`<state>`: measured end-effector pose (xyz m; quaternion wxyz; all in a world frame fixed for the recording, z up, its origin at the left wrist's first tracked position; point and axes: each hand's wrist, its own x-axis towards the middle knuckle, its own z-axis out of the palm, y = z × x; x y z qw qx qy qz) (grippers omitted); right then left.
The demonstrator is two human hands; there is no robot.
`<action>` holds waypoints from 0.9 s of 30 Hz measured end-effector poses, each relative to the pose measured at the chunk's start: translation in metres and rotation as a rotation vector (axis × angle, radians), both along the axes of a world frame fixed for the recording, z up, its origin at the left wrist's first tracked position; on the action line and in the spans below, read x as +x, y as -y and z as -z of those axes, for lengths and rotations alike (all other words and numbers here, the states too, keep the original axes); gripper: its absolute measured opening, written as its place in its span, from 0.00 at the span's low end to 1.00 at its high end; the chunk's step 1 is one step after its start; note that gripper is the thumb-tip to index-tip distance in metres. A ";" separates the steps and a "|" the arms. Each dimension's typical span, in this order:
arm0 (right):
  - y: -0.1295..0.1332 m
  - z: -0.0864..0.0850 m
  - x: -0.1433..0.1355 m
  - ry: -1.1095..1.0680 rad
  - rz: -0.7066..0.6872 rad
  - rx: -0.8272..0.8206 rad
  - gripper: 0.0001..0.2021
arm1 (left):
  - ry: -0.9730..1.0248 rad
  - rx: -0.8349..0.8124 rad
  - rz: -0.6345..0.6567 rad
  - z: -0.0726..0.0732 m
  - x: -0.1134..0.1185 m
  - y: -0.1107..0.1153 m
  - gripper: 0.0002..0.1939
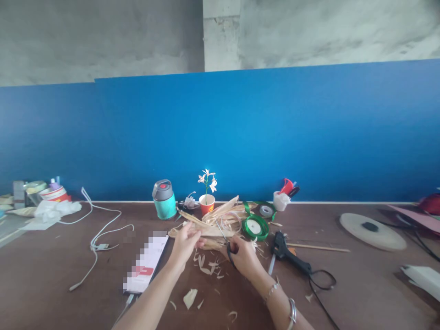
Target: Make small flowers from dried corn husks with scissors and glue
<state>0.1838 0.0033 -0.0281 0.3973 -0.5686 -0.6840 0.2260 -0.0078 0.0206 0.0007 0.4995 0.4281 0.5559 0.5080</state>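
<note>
My right hand (245,256) is closed round the black handles of a pair of scissors (230,256). The thin blades point up and away, over a heap of dry, pale corn husks (223,211). To the left of the blades, my left hand (186,244) pinches a strip of husk (217,233) between thumb and fingers; how far that strip runs into the heap is hard to make out. Cut husk scraps (205,267) lie scattered on the brown table (206,311) below both hands. Behind the heap stands a paper cup (207,205) holding white flowers (208,178) on a green stem.
Right of the heap are a green ribbon roll (256,228), a black glue gun (288,254) with its cord, and a thin stick (319,247). A phone (146,268) lies by my left forearm. A turquoise flask (165,201) and a pen cup (281,200) stand near the blue partition (240,133).
</note>
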 end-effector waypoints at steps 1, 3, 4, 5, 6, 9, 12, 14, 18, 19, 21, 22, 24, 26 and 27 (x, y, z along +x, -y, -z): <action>0.000 0.000 0.000 0.008 -0.002 -0.010 0.15 | -0.075 0.031 -0.005 -0.001 -0.002 0.001 0.27; 0.001 -0.001 0.000 0.030 -0.010 -0.037 0.14 | -0.349 0.202 0.004 -0.003 -0.007 0.006 0.21; 0.001 -0.001 0.000 0.043 -0.020 -0.048 0.14 | -0.498 0.299 -0.007 -0.003 -0.010 0.010 0.16; 0.002 -0.002 0.000 0.056 -0.031 -0.053 0.14 | -0.627 0.365 0.030 -0.003 -0.014 0.014 0.11; 0.002 -0.002 0.000 0.072 -0.044 -0.055 0.14 | -0.732 0.382 0.128 -0.002 -0.016 0.019 0.08; 0.004 -0.004 -0.001 0.130 -0.063 -0.055 0.15 | -0.967 0.414 0.480 0.000 -0.023 0.031 0.17; 0.006 -0.006 -0.002 0.179 -0.053 -0.085 0.15 | -1.167 0.482 0.604 0.003 -0.025 0.035 0.19; 0.007 -0.007 -0.002 0.208 -0.045 -0.096 0.15 | -1.258 0.512 0.632 0.005 -0.024 0.034 0.17; 0.008 -0.007 -0.001 0.248 -0.030 -0.092 0.13 | -1.312 0.577 0.637 0.008 -0.023 0.031 0.13; 0.008 -0.007 -0.001 0.258 -0.023 -0.092 0.12 | -1.284 0.580 0.614 0.008 -0.022 0.031 0.13; 0.007 -0.007 -0.001 0.283 0.000 -0.091 0.11 | -1.152 0.547 0.525 0.006 -0.021 0.031 0.11; 0.007 -0.007 -0.001 0.293 0.015 -0.089 0.10 | -1.048 0.501 0.471 0.004 -0.020 0.031 0.10; 0.007 -0.006 -0.001 0.306 0.051 -0.092 0.08 | -0.767 0.355 0.389 0.000 -0.016 0.029 0.06; 0.007 -0.003 0.000 0.320 0.084 -0.084 0.08 | -0.424 0.168 0.372 -0.005 -0.010 0.026 0.04; 0.006 0.000 0.000 0.331 0.097 -0.068 0.08 | -0.258 0.075 0.368 -0.006 -0.007 0.025 0.04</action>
